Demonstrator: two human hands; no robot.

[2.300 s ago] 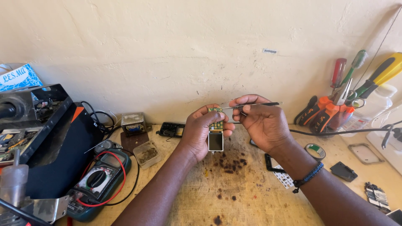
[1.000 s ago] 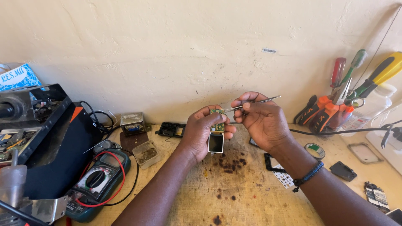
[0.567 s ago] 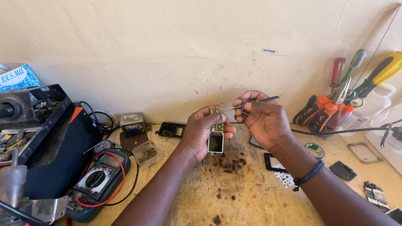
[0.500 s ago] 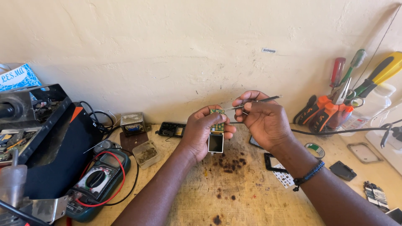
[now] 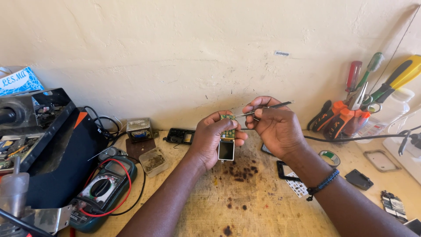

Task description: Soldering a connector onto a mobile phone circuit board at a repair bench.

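My left hand (image 5: 211,139) holds a small green circuit board with a little screen (image 5: 226,147) hanging below it, upright above the wooden bench (image 5: 245,206). My right hand (image 5: 276,127) pinches thin metal tweezers (image 5: 263,109), their tip touching the top edge of the board. A dark beaded bracelet (image 5: 322,185) sits on my right wrist. Both hands are close together near the cream wall.
A multimeter with red and black leads (image 5: 103,188) lies at left beside a small plastic tub (image 5: 154,161). Black equipment (image 5: 39,145) fills the far left. A holder of pliers and screwdrivers (image 5: 355,109) stands at right, with tape (image 5: 329,157) and phone parts (image 5: 358,179) nearby.
My right hand has shifted the tweezers slightly, their tip staying at the board's top edge. My left hand and the board have barely moved.
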